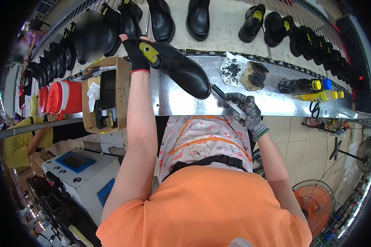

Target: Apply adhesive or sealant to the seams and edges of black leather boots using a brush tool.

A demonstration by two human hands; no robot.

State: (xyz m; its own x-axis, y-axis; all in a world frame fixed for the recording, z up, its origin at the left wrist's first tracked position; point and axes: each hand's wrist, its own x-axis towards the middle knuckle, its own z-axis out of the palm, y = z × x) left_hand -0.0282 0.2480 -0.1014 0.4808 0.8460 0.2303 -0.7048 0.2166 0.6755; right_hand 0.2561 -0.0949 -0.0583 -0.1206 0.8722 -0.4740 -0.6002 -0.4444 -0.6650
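A black leather ankle boot (183, 70) with a yellow-green tag at its opening is tilted over the steel ledge, its toe pointing right and toward me. My left hand (137, 55), in a black fingerless glove with a red cuff, grips it at the shaft. In a grey knit glove, my right hand (248, 112) is closed around a slim pen-like tool (219, 91) with a black front part and a whitish barrel. The tool's front end lies beside the boot's toe; whether it touches I cannot tell.
Several black boots (160, 20) stand on the pale belt (224, 24) beyond the steel ledge (173, 105). A blackened sponge (254, 76), stained white cloth (231, 68) and bottles (299, 86) lie right; a cardboard box (121, 96) and red jugs (66, 98) stand left. Another person (18, 144) is far left.
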